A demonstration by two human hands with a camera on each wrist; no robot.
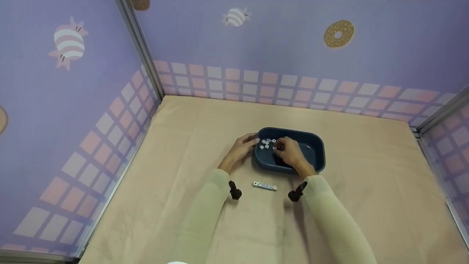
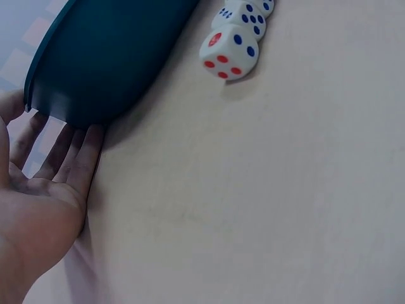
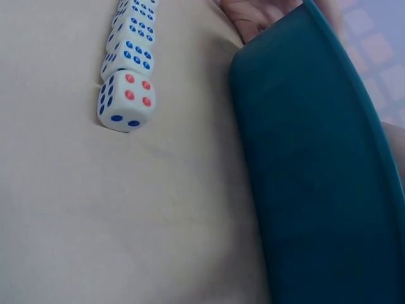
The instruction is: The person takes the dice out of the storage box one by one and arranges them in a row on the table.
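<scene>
A dark blue plastic tub (image 1: 318,146) stands on the cloth, with several white dice (image 1: 266,143) lying loose in its left end. My left hand (image 1: 240,148) holds the tub's left end, thumb at the rim and fingers against the outer wall, as the left wrist view (image 2: 47,196) also shows. Inside the tub, my right hand (image 1: 291,151) has its fingers curled down beside the dice. Whether a die is pinched there is too small to tell, and the tub's wall hides these fingers in the right wrist view. In front of the tub lies a straight row of dice (image 1: 265,186).
A pale cloth (image 1: 176,205) covers the table. Purple printed walls (image 1: 238,47) enclose it at the back, left and right. In the right wrist view, the row's end die (image 3: 126,101) stands close to the tub's outer wall (image 3: 304,158).
</scene>
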